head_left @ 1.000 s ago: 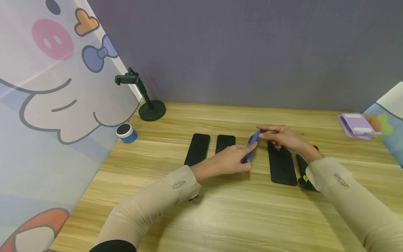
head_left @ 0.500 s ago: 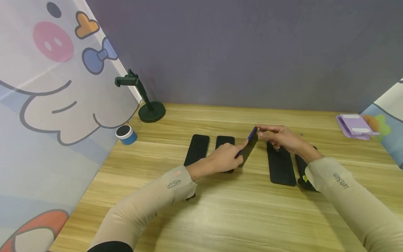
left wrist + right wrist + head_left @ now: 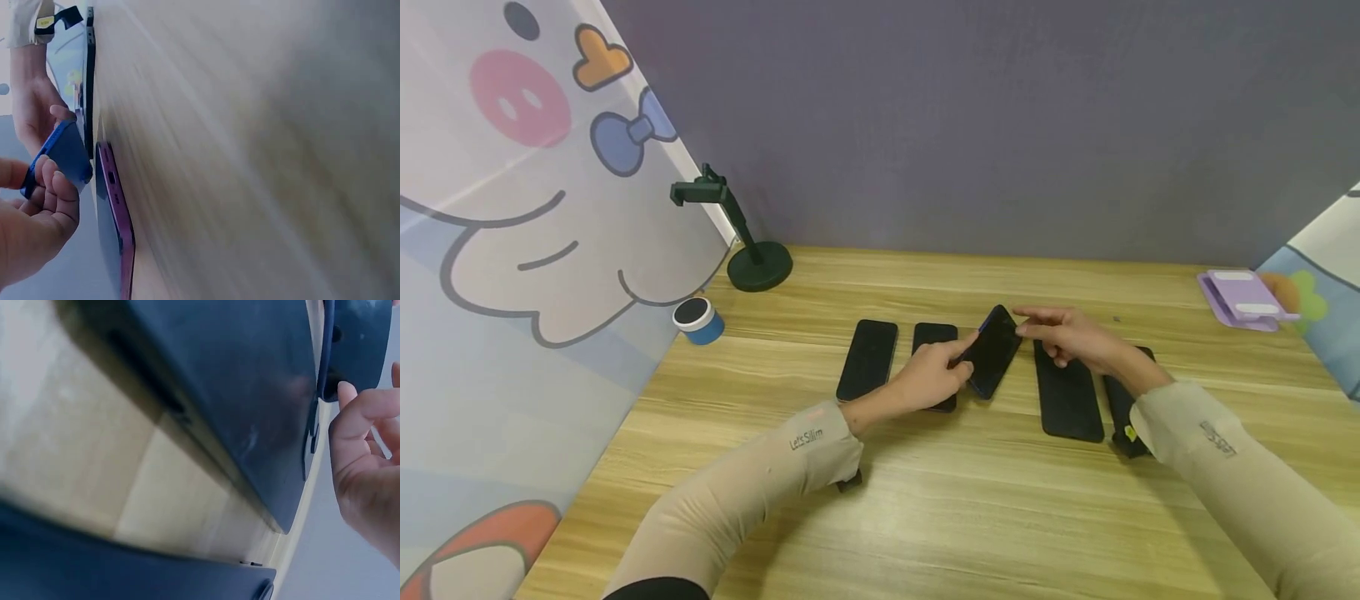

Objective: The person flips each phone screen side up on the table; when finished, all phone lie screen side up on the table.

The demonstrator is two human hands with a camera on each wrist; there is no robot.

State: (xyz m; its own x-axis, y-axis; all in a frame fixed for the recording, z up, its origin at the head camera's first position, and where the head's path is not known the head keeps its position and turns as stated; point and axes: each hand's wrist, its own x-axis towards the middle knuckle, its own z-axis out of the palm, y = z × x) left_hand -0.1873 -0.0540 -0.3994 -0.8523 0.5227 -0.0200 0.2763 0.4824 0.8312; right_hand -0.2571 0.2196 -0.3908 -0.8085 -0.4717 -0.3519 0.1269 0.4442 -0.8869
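My left hand (image 3: pixel 928 375) pinches the left edge of a smartphone (image 3: pixel 994 354) with a dark screen and a blue edge. The phone is tilted over the table, its screen facing up toward me. In the left wrist view, the thumb and curled fingertips hold the blue phone (image 3: pixel 72 153). My right hand (image 3: pixel 1067 333) is at the phone's upper right, one fingertip touching its edge, the index finger reaching past it. In the right wrist view, a fingertip of the right hand (image 3: pixel 369 456) meets the phone's corner (image 3: pixel 359 344). The left hand partly covers another black phone (image 3: pixel 935 333).
More black phones lie flat: one at left (image 3: pixel 867 360), one under the right hand (image 3: pixel 1070 400), one farther right (image 3: pixel 1123 408) with a yellow-green spot. A green stand (image 3: pixel 760 265), a blue jar (image 3: pixel 703 325) and a purple holder (image 3: pixel 1247 300) stand farther out.
The held phone has turned from edge-on, blue side showing, to its dark screen facing up. The left hand has moved left with it; the right hand has barely moved.
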